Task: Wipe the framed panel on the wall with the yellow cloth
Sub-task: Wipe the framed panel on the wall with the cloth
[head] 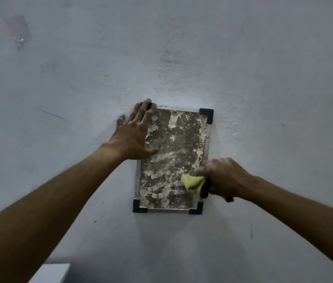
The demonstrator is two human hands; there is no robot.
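Item: framed panel (171, 158), on grey wall (263, 78), black corner caps; no label or writing legible, surface mottled w/ pale flaking.
Your left hand (135, 135): fingers spread flat, pressed on panel's top-left; hides that corner.
Your right hand (222, 176): clamped on yellow cloth (192, 182), at panel's lower-right edge; also grips a dark thing, can't tell what.
White object (49, 272), bottom left: cut off.

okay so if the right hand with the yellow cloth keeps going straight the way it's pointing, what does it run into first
The right hand points leftward across the framed panel. Its yellow cloth seems already against the mottled surface, so it would likely sweep along that and meet the frame's left edge first. Contact depth is hard to judge.
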